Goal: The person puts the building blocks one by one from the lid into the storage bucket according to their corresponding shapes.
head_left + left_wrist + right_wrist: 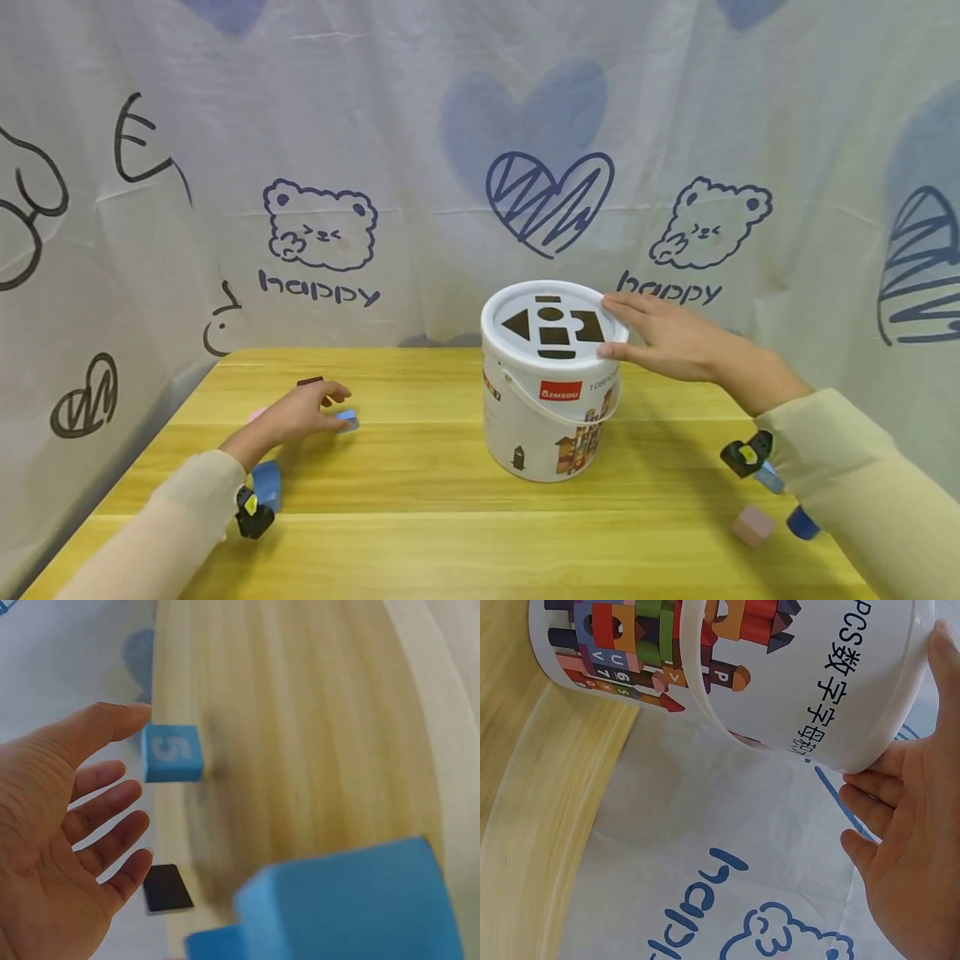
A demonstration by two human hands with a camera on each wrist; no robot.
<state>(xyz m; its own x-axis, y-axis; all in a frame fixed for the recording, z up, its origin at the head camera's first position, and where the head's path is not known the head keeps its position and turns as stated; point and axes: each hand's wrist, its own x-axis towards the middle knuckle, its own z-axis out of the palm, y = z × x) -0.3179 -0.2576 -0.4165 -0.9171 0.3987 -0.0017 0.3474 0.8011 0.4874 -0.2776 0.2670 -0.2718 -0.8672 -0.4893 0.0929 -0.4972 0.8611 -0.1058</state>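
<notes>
A white bucket [517,433] with a thin handle stands upright on the wooden table. Its white lid [512,350] has several shaped holes. My right hand [667,340] rests against the right rim of the lid, fingers fairly straight at the far side and thumb at the near side; fingertips [859,784] touch the rim in the right wrist view. To the left, my left hand [296,412] hovers with spread, loosely bent fingers beside a small blue block [172,754] marked 5. Its thumb is close to the block; whether they touch I cannot tell.
Behind the left hand lies a dark block [167,888]; a bigger blue block [267,485] sits near the left wrist. By the right forearm are a pink block [753,526], a dark blue piece [803,523] and a light blue piece [768,477]. A printed curtain [435,250] hangs behind the table.
</notes>
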